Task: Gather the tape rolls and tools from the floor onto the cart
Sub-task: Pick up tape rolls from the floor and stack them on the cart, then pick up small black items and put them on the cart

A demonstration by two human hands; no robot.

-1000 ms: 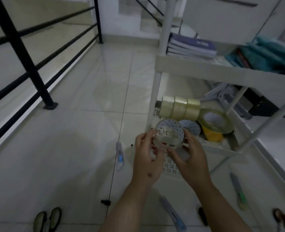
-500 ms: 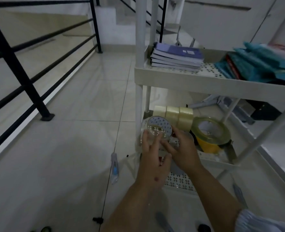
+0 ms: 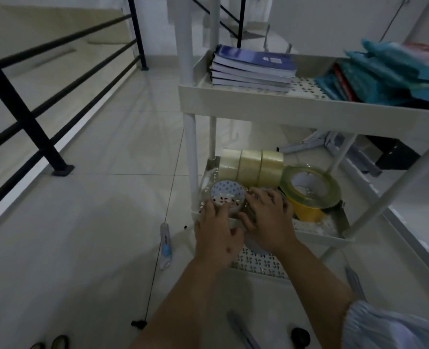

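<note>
A clear tape roll (image 3: 226, 196) with a dotted core rests at the front left corner of the white cart's middle shelf (image 3: 319, 229). My left hand (image 3: 217, 235) grips its near side, and my right hand (image 3: 267, 217) presses against its right side, possibly over another roll that is hidden. Behind it three pale tape rolls (image 3: 251, 167) stand on edge. To their right a wide greenish roll (image 3: 311, 187) lies on a yellow roll (image 3: 306, 211). On the floor left of the cart lies a utility knife (image 3: 165, 244).
The cart's upper shelf (image 3: 258, 104) carries stacked notebooks (image 3: 252, 69) and teal folders (image 3: 389, 79), overhanging the tape shelf. A black railing (image 3: 27, 117) runs along the left. Pens (image 3: 243, 331), a small black object (image 3: 301, 336) and scissor handles (image 3: 50, 343) lie on the floor near me.
Both hands have carried the clear roll forward and down from above the floor onto the cart's middle shelf. The view has moved closer to the cart.
</note>
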